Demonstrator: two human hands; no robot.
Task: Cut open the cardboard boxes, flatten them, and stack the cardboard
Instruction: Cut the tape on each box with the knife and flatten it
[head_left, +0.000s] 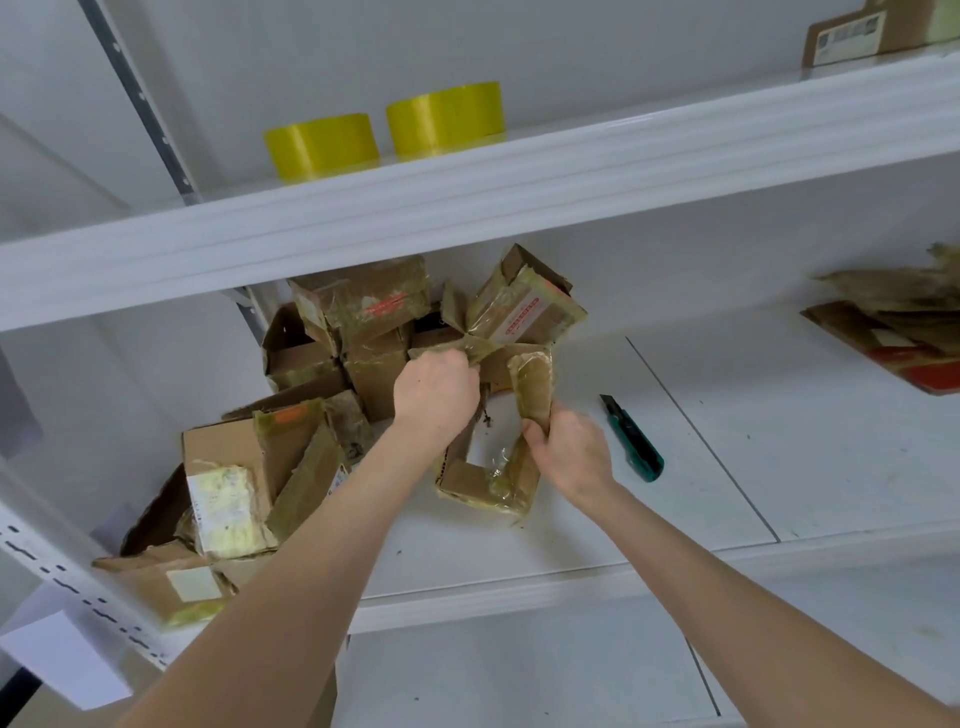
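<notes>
**A:** From the head camera, where is the work, taking the green utility knife (631, 439) as the mark?

**B:** Just left of the knife. A cut-open cardboard box (480, 488), wrapped in yellowed tape, sits on the white shelf board (727, 467) with its flaps spread upward.

**A:** And the hands?

**B:** The left hand (436, 389) is up and to the left of the knife, its fingers clenched round a taped flap at the top of the box. The right hand (571, 457) is just beside the knife on its left, apart from it, with thumb and fingers grasping a long taped flap (532, 389) that stands upright.

**A:** Does anyone hold the knife?

**B:** No. It lies flat on the board with its blade end pointing away from the person.

**A:** What else is there?

**B:** Well to the left of the knife is a jumbled pile of taped boxes (322, 374), some with paper labels. Far to the right of it lies a stack of flattened cardboard (893, 332). Above the knife, on the upper shelf (571, 171), two yellow tape rolls (322, 145) stand side by side.
</notes>
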